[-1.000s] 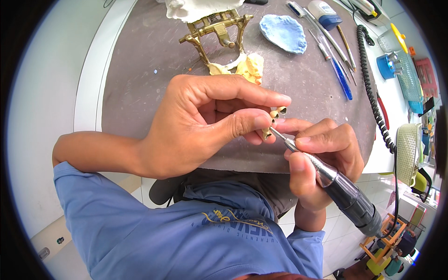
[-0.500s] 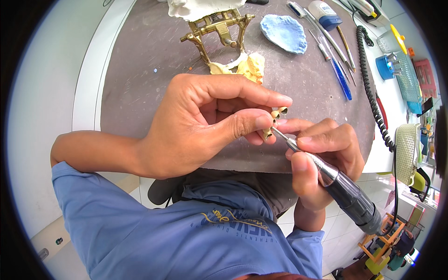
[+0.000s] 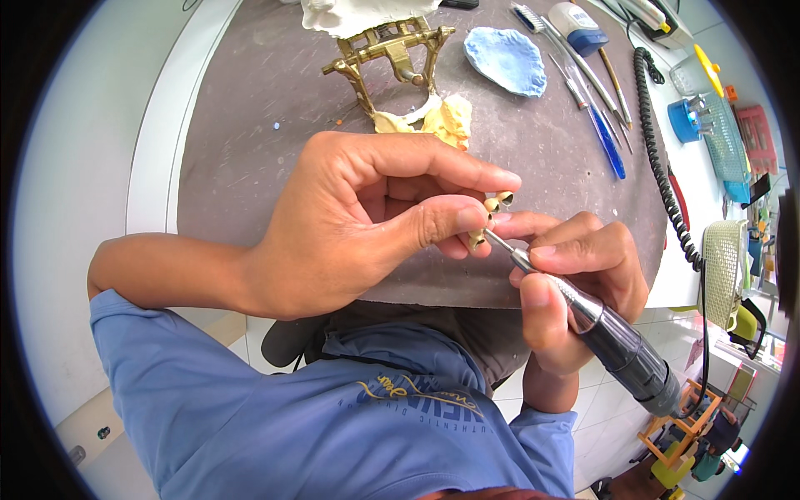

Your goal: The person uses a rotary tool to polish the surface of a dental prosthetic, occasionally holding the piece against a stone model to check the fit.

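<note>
Between the thumb and fingers of my left hand [image 3: 358, 212] is a small dental bridge [image 3: 492, 204], a curved row of tooth-coloured crowns with dark hollow insides. My fingers cover part of it. My right hand [image 3: 587, 279] grips a dental handpiece [image 3: 612, 342], silver at the front and black at the rear, like a pen. Its thin metal tip reaches the lower crowns, beside my left thumb; whether it touches them I cannot tell. Beyond my left hand stands a brass articulator [image 3: 400, 62] carrying a white plaster cast [image 3: 362, 12] above and a yellow cast [image 3: 450, 121] below.
A pale blue moulded dish [image 3: 506, 62] lies on the brown mat [image 3: 250, 167]. Right of it are a blue-handled knife [image 3: 608, 146], brushes and a blue-and-white bottle [image 3: 577, 29]. A coiled black cord [image 3: 658, 158] runs along the right side, near a cream basket [image 3: 723, 267].
The view has shifted very slightly. Both hands, the dental bridge and the handpiece keep nearly the same positions.
</note>
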### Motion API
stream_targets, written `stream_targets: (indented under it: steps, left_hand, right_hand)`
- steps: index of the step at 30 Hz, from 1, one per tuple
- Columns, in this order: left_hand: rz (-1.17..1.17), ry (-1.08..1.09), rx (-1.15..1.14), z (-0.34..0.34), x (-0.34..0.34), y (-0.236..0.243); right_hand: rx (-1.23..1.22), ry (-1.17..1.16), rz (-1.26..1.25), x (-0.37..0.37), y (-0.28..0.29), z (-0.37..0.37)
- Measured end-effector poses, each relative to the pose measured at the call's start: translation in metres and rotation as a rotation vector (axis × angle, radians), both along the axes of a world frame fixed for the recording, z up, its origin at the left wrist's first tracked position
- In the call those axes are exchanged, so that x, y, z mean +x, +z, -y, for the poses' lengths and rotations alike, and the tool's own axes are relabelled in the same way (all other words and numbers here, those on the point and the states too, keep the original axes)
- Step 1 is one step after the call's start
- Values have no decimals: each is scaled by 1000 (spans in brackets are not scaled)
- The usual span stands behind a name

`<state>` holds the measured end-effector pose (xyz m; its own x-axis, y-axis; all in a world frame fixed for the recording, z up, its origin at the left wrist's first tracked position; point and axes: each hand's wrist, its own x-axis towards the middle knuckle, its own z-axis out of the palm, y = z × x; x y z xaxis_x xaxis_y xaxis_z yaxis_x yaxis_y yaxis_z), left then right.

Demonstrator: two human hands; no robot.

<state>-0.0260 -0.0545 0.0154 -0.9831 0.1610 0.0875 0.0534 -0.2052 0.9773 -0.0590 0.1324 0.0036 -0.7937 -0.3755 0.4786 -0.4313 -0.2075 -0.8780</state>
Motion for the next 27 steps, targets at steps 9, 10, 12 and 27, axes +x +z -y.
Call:
stream_targets:
  steps: [9, 10, 12, 27]
  left_hand:
    - [-4, -5, 11, 0, -1, -1]
    - [-6, -7, 11, 0, -1, 0]
    - [16, -11, 12, 1, -1, 0]
    - [25, -23, 13, 0, -2, 0]
  right_hand:
    - [31, -6, -28, -2, -1, 0]
    - [26, -5, -31, -2, -1, 0]
    - [-6, 3, 3, -1, 0, -1]
    - [28, -49, -60, -3, -1, -2]
